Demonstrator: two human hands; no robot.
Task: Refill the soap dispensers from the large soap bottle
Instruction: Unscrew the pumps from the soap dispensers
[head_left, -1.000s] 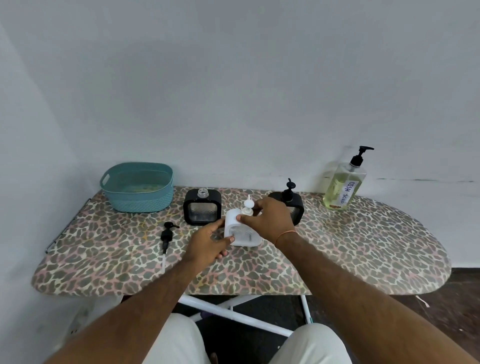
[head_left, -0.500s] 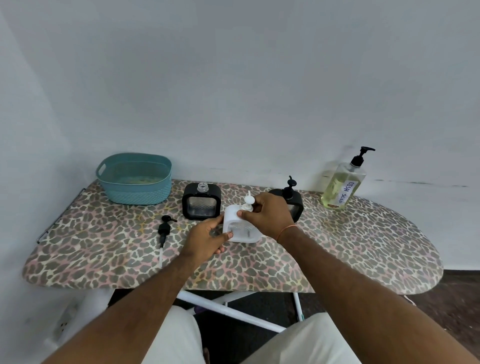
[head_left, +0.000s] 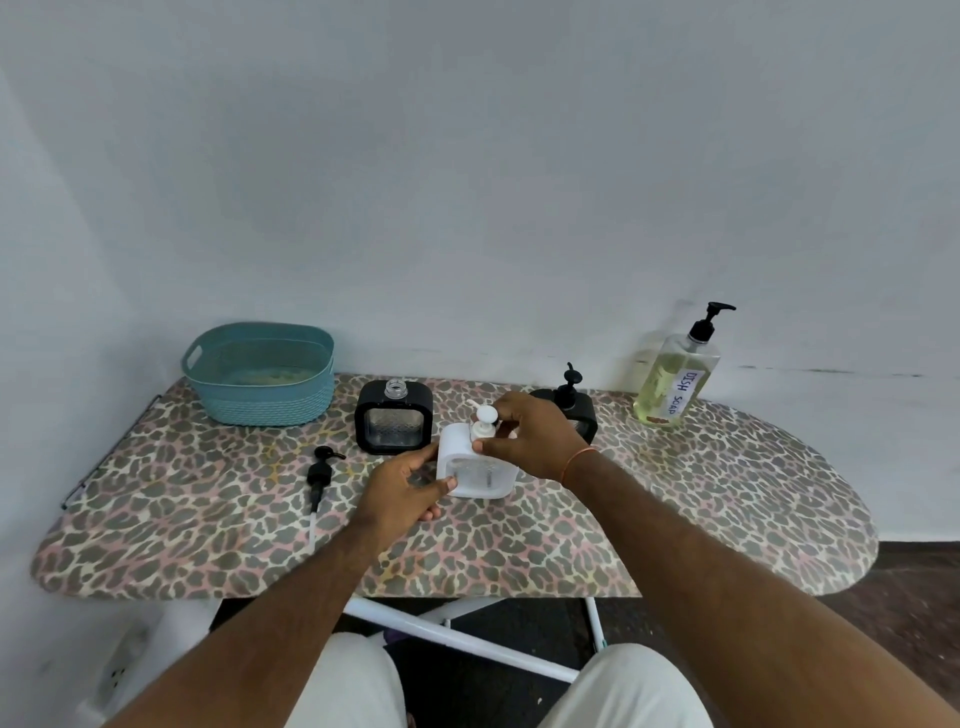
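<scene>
The right hand (head_left: 535, 436) has slid down from the top of the white pump (head_left: 484, 422) and now pinches its neck. The left hand (head_left: 402, 486) grips the left side of the white dispenser (head_left: 475, 462), which stands on the counter (head_left: 675, 499) between both hands. Behind it, an open black dispenser (head_left: 393, 423) looks nearly empty. Its loose black pump (head_left: 318, 475) lies to the left. Another black dispenser (head_left: 574, 402) sits behind the right hand. The large soap bottle (head_left: 678, 382) holds yellow soap far right. The teal basket (head_left: 260, 371) sits far left.
</scene>
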